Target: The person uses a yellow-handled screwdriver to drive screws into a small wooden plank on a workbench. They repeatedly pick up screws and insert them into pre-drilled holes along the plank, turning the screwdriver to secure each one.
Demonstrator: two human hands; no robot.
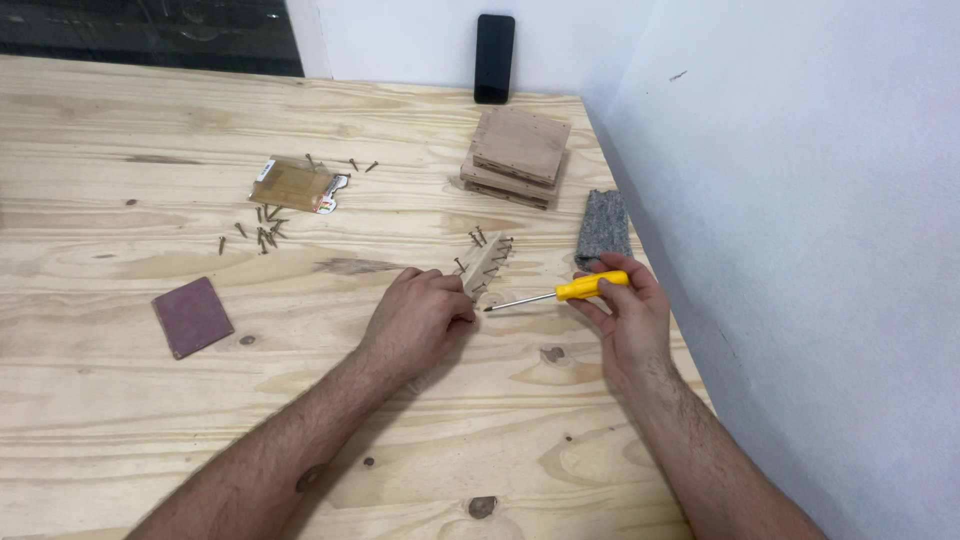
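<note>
Currently our left hand [418, 318] clamps the small wooden block [481, 266] studded with half-driven screws, just left of the yellow-handled screwdriver [560, 292] gripped in our right hand [628, 310], whose tip could slip off a screw head if angled.

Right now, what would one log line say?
left hand: holds small wood block with screws | right hand: holds yellow screwdriver, tip near block | loose screws on table

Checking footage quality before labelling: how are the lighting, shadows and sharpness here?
Head view: even, soft light; faint shadows under the left hand and forearm on the pale plywood table; no glare; yellow-handled screwdriver and small screw-studded wooden block sharp; slight wide-angle bend at edges.
</note>
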